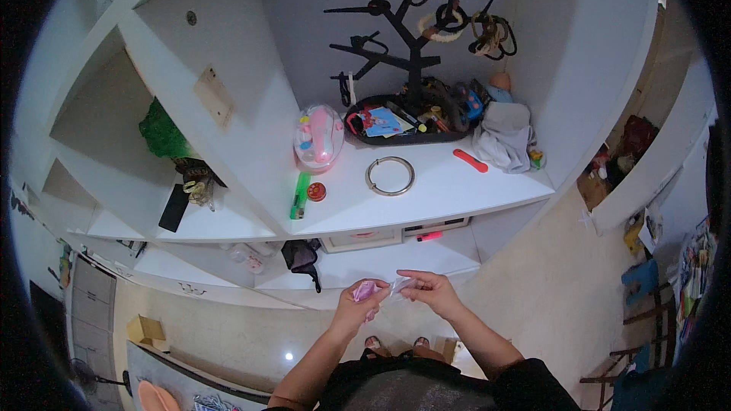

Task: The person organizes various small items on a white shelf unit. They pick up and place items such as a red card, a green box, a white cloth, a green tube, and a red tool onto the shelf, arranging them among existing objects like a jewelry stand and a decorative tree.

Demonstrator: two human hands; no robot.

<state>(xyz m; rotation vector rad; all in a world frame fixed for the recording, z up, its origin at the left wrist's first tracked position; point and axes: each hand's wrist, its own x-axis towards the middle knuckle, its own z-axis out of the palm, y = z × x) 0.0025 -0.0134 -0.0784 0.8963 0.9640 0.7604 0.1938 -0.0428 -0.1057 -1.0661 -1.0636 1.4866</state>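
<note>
My left hand [352, 310] is closed on a small pink, shiny thing [365, 290], which looks like a soft packet; its exact kind is too small to tell. Close beside it, my right hand [434, 294] pinches a crumpled piece of clear, whitish plastic [400, 285] between thumb and fingers. Whether the plastic joins the pink thing I cannot tell. Both hands are held in front of the white shelf unit, just below its lower shelf. Nearest to them on that shelf are a black cloth pouch [301, 257] and a pink marker [429, 237].
Above, the main shelf [343, 209] carries a metal ring [390, 176], a green box cutter [300, 195], a red round tin [316, 191], a pink clear case [319, 137], a red knife [470, 160], a grey cloth [504, 135] and a black tree-shaped stand [415, 68] with hair ties.
</note>
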